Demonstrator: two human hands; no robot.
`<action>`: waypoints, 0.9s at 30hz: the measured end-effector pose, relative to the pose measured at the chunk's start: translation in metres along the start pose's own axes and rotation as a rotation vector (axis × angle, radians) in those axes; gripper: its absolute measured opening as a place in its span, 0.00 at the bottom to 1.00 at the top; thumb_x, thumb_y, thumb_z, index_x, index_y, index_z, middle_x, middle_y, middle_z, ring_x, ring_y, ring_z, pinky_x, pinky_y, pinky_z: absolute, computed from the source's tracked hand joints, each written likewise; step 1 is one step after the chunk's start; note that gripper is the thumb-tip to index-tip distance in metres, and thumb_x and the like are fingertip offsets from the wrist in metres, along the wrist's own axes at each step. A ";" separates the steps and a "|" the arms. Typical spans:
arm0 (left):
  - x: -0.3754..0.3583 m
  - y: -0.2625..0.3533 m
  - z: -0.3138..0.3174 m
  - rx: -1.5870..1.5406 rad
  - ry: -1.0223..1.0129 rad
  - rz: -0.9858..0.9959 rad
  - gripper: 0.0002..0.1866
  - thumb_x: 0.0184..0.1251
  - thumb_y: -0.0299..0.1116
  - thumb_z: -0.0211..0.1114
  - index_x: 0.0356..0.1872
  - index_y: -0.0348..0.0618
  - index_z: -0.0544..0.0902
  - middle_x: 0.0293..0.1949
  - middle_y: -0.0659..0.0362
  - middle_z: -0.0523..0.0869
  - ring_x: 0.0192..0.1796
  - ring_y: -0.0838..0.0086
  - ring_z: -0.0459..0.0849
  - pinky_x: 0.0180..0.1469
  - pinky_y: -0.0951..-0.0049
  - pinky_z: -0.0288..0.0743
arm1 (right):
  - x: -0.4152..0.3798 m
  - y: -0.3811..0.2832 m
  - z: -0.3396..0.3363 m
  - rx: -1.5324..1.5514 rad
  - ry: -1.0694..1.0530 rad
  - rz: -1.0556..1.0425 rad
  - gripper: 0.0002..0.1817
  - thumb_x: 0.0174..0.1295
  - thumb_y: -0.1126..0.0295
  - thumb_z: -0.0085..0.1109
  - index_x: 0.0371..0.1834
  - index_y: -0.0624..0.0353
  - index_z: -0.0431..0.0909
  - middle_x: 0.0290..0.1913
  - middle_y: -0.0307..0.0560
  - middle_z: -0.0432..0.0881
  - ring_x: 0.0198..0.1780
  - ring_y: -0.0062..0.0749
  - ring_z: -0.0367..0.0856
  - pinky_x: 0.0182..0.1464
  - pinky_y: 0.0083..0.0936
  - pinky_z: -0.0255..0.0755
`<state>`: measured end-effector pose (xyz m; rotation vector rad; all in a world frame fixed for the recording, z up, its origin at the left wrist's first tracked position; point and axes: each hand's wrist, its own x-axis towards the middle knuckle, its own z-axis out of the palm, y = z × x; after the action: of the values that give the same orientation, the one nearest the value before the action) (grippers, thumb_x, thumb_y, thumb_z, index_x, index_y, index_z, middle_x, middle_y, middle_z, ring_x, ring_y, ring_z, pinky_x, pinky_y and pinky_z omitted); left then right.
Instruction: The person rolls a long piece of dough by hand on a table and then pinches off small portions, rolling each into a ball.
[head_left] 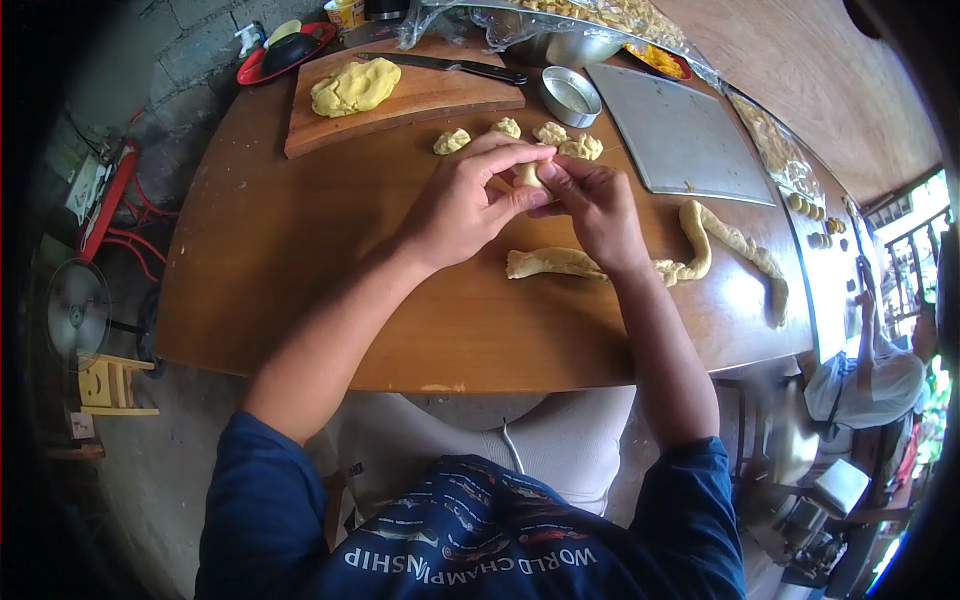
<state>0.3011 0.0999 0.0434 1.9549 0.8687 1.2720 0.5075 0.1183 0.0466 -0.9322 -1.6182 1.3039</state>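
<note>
Between my two hands is a small piece of pale dough (531,176), pinched over the middle of the wooden table. My left hand (475,190) curls round it from the left, with fingers and thumb closed on it. From the right, the thumb and fingers of my right hand (594,200) press on the same piece; part of it is hidden by the fingers. Just beyond my hands lie several dough lumps (452,141). A long rope of dough (700,235) winds across the table, partly under my right forearm.
At the back left, a wooden board (440,98) carries a yellow dough mass (356,88) and a knife (445,64). A round metal tin (570,96) stands beside a flat metal tray (680,130). Another person (865,385) is at the far right, and a fan (79,308) is at left.
</note>
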 end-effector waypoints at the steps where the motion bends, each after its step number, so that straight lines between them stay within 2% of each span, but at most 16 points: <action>1: 0.001 -0.002 -0.001 0.000 0.001 0.002 0.22 0.77 0.23 0.73 0.69 0.45 0.86 0.66 0.56 0.85 0.65 0.71 0.87 0.53 0.74 0.90 | 0.000 -0.001 0.001 -0.002 0.000 -0.001 0.17 0.86 0.64 0.60 0.60 0.70 0.86 0.50 0.49 0.92 0.48 0.30 0.93 0.50 0.30 0.91; 3: 0.002 -0.004 -0.007 0.175 0.080 0.093 0.18 0.76 0.22 0.73 0.65 0.40 0.87 0.62 0.55 0.88 0.57 0.72 0.91 0.54 0.72 0.91 | -0.001 -0.005 0.007 0.238 0.002 0.030 0.17 0.88 0.64 0.55 0.66 0.67 0.80 0.56 0.50 0.89 0.55 0.32 0.92 0.54 0.33 0.90; 4: 0.003 -0.008 -0.009 0.176 0.087 0.091 0.18 0.76 0.22 0.73 0.65 0.40 0.87 0.62 0.55 0.88 0.57 0.72 0.91 0.54 0.72 0.91 | -0.002 -0.004 0.008 0.265 -0.004 0.048 0.16 0.89 0.65 0.53 0.69 0.63 0.76 0.59 0.50 0.87 0.59 0.32 0.90 0.58 0.36 0.90; 6: 0.005 -0.014 -0.013 0.134 0.151 0.052 0.12 0.77 0.25 0.74 0.57 0.35 0.88 0.53 0.55 0.92 0.49 0.74 0.92 0.51 0.73 0.90 | -0.002 -0.003 0.005 0.268 -0.055 0.053 0.16 0.87 0.65 0.56 0.69 0.62 0.76 0.59 0.50 0.87 0.58 0.31 0.90 0.57 0.35 0.89; 7: 0.005 -0.014 -0.015 0.134 0.160 0.051 0.12 0.77 0.25 0.74 0.57 0.35 0.88 0.53 0.55 0.92 0.49 0.74 0.92 0.51 0.73 0.90 | -0.002 -0.003 0.005 0.274 -0.100 0.058 0.16 0.86 0.66 0.59 0.69 0.62 0.76 0.58 0.50 0.87 0.57 0.30 0.90 0.56 0.33 0.88; 8: 0.005 -0.014 -0.018 0.076 0.130 -0.041 0.11 0.77 0.27 0.74 0.55 0.35 0.88 0.49 0.56 0.93 0.47 0.75 0.93 0.50 0.73 0.89 | -0.002 -0.003 0.009 0.269 -0.109 0.058 0.16 0.86 0.66 0.59 0.69 0.62 0.76 0.58 0.50 0.87 0.57 0.30 0.90 0.56 0.33 0.88; 9: 0.005 -0.013 -0.020 0.016 0.099 -0.132 0.10 0.78 0.29 0.74 0.53 0.35 0.88 0.46 0.57 0.94 0.46 0.76 0.93 0.49 0.73 0.89 | -0.002 -0.002 0.014 0.096 -0.065 -0.033 0.17 0.83 0.68 0.63 0.68 0.63 0.77 0.56 0.49 0.88 0.55 0.28 0.90 0.54 0.31 0.87; 10: 0.005 -0.013 -0.020 0.015 0.105 -0.132 0.10 0.78 0.29 0.74 0.53 0.35 0.88 0.46 0.57 0.94 0.46 0.76 0.93 0.49 0.73 0.89 | -0.003 -0.002 0.017 -0.075 -0.019 -0.125 0.18 0.81 0.69 0.67 0.67 0.64 0.78 0.55 0.48 0.89 0.53 0.27 0.90 0.53 0.29 0.86; 12: 0.005 -0.015 -0.018 -0.124 0.073 -0.209 0.10 0.80 0.33 0.74 0.52 0.37 0.89 0.40 0.61 0.94 0.46 0.78 0.92 0.49 0.75 0.87 | -0.004 -0.005 0.017 -0.132 -0.014 -0.088 0.18 0.78 0.70 0.70 0.65 0.65 0.80 0.52 0.46 0.90 0.50 0.25 0.90 0.51 0.27 0.85; 16: 0.006 -0.017 -0.020 -0.252 0.018 -0.272 0.11 0.81 0.35 0.74 0.53 0.38 0.88 0.44 0.62 0.94 0.46 0.80 0.91 0.49 0.74 0.88 | -0.003 -0.003 0.010 -0.171 0.029 -0.055 0.15 0.76 0.71 0.72 0.59 0.67 0.84 0.43 0.44 0.92 0.42 0.21 0.89 0.49 0.25 0.84; 19: 0.006 -0.018 -0.012 -0.451 0.033 -0.229 0.14 0.82 0.38 0.74 0.54 0.38 0.87 0.46 0.63 0.92 0.47 0.82 0.89 0.48 0.74 0.88 | -0.001 -0.001 0.002 -0.161 0.052 -0.064 0.16 0.76 0.69 0.73 0.59 0.68 0.84 0.42 0.44 0.93 0.39 0.21 0.88 0.47 0.24 0.83; 21: 0.003 -0.019 -0.006 -0.295 0.002 -0.231 0.18 0.78 0.41 0.77 0.54 0.36 0.88 0.40 0.62 0.93 0.40 0.84 0.88 0.44 0.77 0.84 | 0.000 0.003 0.000 -0.146 0.036 -0.103 0.16 0.76 0.68 0.73 0.59 0.67 0.84 0.42 0.44 0.93 0.38 0.22 0.88 0.46 0.24 0.82; 23: 0.003 -0.024 -0.012 -0.273 0.002 -0.258 0.17 0.77 0.41 0.78 0.52 0.37 0.87 0.40 0.62 0.93 0.42 0.82 0.88 0.44 0.76 0.83 | -0.001 0.001 0.000 -0.131 0.009 -0.142 0.16 0.77 0.66 0.73 0.58 0.66 0.84 0.41 0.45 0.93 0.37 0.22 0.88 0.45 0.24 0.82; 25: 0.008 -0.039 -0.022 -0.022 0.011 -0.180 0.12 0.81 0.35 0.74 0.52 0.36 0.84 0.50 0.62 0.90 0.52 0.79 0.88 0.54 0.68 0.89 | -0.006 -0.013 -0.003 -0.183 0.004 -0.049 0.18 0.74 0.61 0.77 0.58 0.61 0.86 0.46 0.47 0.92 0.44 0.28 0.88 0.50 0.29 0.83; 26: 0.007 -0.056 -0.025 -0.026 0.048 -0.168 0.10 0.82 0.34 0.72 0.51 0.38 0.82 0.48 0.61 0.90 0.51 0.79 0.88 0.55 0.68 0.87 | -0.009 -0.013 -0.009 -0.186 0.000 -0.047 0.18 0.74 0.61 0.77 0.58 0.61 0.86 0.46 0.47 0.92 0.44 0.28 0.88 0.50 0.29 0.83; 27: 0.006 -0.051 -0.026 -0.026 0.056 -0.170 0.10 0.82 0.34 0.72 0.51 0.38 0.82 0.48 0.61 0.90 0.51 0.79 0.88 0.55 0.68 0.87 | -0.013 -0.014 -0.016 -0.440 -0.163 -0.130 0.19 0.71 0.60 0.78 0.57 0.59 0.86 0.49 0.48 0.91 0.48 0.33 0.88 0.53 0.33 0.83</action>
<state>0.2694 0.1379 0.0145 1.7917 1.0172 1.2369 0.5261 0.1096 0.0601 -0.9744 -2.1089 0.9712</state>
